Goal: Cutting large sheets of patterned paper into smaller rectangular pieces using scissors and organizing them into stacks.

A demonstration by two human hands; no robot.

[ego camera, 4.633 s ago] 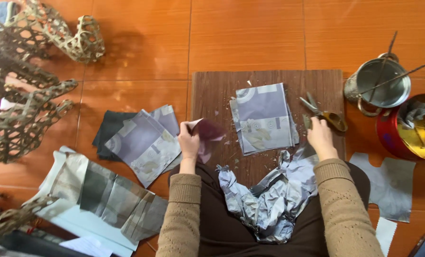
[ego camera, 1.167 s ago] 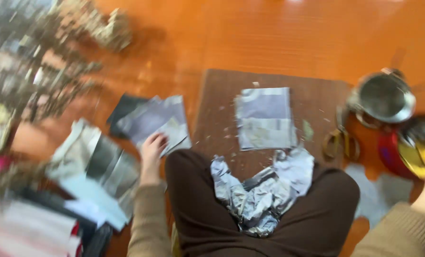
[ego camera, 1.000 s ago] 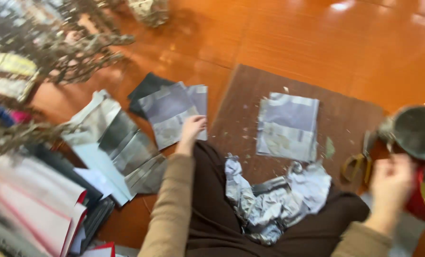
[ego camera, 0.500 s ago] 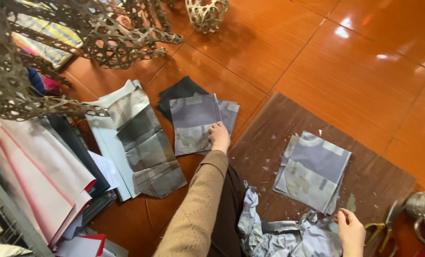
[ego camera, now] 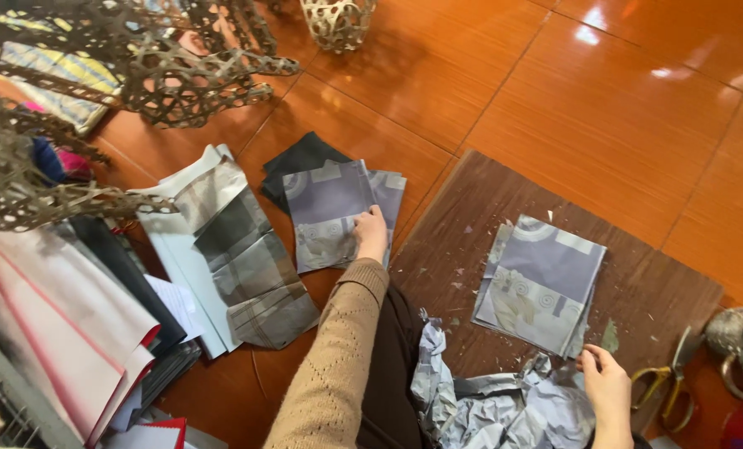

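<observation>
My left hand (ego camera: 371, 234) rests flat on a small pile of purple-grey paper sheets (ego camera: 330, 208) lying on the orange tiled floor, over a black sheet (ego camera: 298, 156). My right hand (ego camera: 606, 385) lies at the near edge of a brown wooden board (ego camera: 488, 208), fingers loosely curled, touching a heap of crumpled grey paper scraps (ego camera: 496, 407) in my lap. A second stack of purple-grey cut sheets (ego camera: 540, 283) sits on the board just above my right hand. Neither hand grips anything that I can see.
Yellow-handled scissors (ego camera: 667, 387) lie at the board's right end beside a metal pot (ego camera: 742, 333). Folded grey paper (ego camera: 234, 249) and pink-white sheets (ego camera: 55, 324) lie at left. Woven lattice frames (ego camera: 180, 66) and a small woven basket (ego camera: 336, 21) stand behind.
The view has swung left and tilted. My left hand moved from the board to the pile on the floor. My right hand left the scissors and dropped to the scraps.
</observation>
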